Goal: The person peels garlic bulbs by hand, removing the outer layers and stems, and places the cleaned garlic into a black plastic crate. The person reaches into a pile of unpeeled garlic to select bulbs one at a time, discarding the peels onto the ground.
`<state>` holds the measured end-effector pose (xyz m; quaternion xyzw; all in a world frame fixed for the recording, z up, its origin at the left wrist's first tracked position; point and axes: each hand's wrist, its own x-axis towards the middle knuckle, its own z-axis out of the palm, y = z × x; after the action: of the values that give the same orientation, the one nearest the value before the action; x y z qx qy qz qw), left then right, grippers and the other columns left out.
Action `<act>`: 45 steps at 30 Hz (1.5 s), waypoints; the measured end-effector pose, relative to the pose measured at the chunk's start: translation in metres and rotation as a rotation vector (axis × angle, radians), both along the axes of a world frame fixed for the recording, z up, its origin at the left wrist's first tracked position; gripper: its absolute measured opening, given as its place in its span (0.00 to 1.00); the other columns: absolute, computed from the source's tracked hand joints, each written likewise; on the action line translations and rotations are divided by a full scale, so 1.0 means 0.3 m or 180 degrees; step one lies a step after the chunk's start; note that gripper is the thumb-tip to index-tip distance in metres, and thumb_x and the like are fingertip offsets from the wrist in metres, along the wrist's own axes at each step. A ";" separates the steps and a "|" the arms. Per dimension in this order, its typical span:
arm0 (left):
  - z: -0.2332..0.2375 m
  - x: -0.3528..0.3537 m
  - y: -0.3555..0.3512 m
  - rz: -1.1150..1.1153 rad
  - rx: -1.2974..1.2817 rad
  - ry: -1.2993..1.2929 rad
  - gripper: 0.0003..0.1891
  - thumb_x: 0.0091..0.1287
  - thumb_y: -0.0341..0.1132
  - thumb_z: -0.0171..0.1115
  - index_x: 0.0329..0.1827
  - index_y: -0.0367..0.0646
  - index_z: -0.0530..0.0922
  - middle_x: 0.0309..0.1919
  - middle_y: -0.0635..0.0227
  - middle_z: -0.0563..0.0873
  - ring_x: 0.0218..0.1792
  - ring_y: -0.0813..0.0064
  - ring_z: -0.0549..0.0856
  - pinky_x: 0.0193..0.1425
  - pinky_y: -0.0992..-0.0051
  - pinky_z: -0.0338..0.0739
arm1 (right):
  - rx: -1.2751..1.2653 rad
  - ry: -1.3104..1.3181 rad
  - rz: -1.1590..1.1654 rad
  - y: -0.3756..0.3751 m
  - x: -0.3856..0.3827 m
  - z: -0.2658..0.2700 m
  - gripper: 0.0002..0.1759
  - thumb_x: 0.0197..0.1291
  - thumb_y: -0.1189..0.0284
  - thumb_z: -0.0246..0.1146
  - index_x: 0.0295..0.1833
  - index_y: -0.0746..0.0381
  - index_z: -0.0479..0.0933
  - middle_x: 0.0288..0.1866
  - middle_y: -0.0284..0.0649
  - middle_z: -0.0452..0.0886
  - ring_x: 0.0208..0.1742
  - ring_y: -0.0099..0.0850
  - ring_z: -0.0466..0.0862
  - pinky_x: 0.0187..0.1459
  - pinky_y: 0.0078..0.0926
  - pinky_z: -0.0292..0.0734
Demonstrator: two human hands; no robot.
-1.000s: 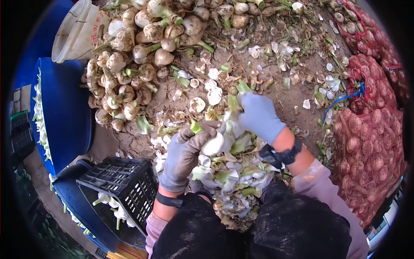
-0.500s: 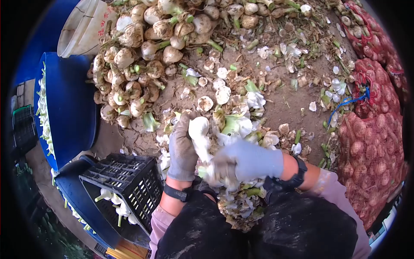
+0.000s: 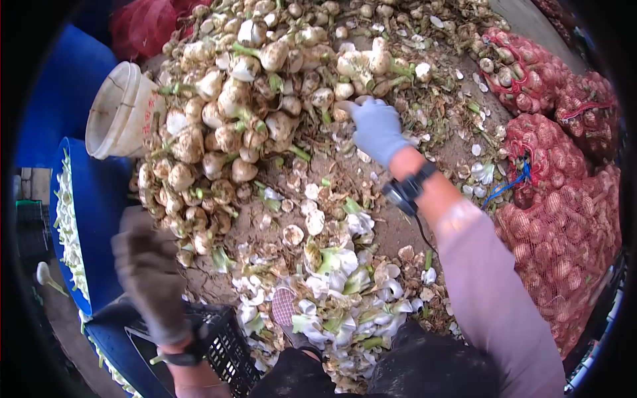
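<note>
My right hand [image 3: 378, 129], in a pale blue-grey work glove, reaches to the near edge of a heap of unpeeled garlic bulbs [image 3: 225, 136]. Its fingers are apart, with the tips right at a soil-stained garlic bulb [image 3: 342, 114]. My left hand [image 3: 151, 272], in a dirty glove, is smeared by motion above the black plastic crate [image 3: 222, 341], beside the blue tub [image 3: 99, 205]. A clean white garlic bulb with a green stem [image 3: 45, 274] shows beyond the tub, left of my left hand. Peeled garlic [image 3: 68, 232] lines the tub.
Stripped skins and stem pieces [image 3: 338, 298] lie around my shoe [image 3: 284, 305]. Red mesh sacks of garlic [image 3: 557, 245] stand along the right, one with a blue tie [image 3: 507, 186]. A white bucket [image 3: 119, 113] stands behind the blue tub. Root discs and dry scraps litter the ground.
Both hands have parted from the white garlic bulb they worked on in front of me. The left swung left over the crate; the right reached forward to the heap. The view shifted forward.
</note>
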<state>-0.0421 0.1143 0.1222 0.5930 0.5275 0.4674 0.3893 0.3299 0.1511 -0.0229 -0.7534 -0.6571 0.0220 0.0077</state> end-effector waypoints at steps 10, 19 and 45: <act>-0.458 0.329 -0.207 -0.0997 -0.2075 -0.1412 0.35 0.64 0.34 0.72 0.72 0.36 0.65 0.59 0.61 0.79 0.54 0.72 0.83 0.58 0.74 0.80 | -0.0163 0.2345 0.0512 -0.351 -0.265 0.020 0.28 0.65 0.49 0.59 0.65 0.52 0.73 0.48 0.52 0.84 0.47 0.47 0.86 0.51 0.43 0.80; -0.396 0.303 -0.263 -0.2028 -0.1300 -0.0594 0.35 0.51 0.17 0.71 0.66 0.35 0.72 0.68 0.62 0.70 0.68 0.67 0.72 0.73 0.69 0.66 | -0.2012 0.4957 -0.0506 -0.454 -0.257 0.112 0.12 0.69 0.67 0.62 0.46 0.67 0.80 0.31 0.35 0.85 0.31 0.22 0.82 0.35 0.20 0.76; -0.419 0.244 -0.349 -0.0965 -0.3049 -0.2428 0.30 0.72 0.42 0.62 0.71 0.36 0.65 0.58 0.60 0.80 0.50 0.68 0.85 0.49 0.73 0.85 | -0.1386 0.5122 -0.1210 -0.541 -0.367 0.034 0.16 0.69 0.63 0.62 0.39 0.67 0.81 0.23 0.36 0.81 0.20 0.24 0.78 0.25 0.28 0.74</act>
<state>0.0310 0.0095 -0.0034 0.2126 0.4125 0.2975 0.8343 0.2198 -0.0112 -0.0127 -0.5906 -0.2952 0.6744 0.3306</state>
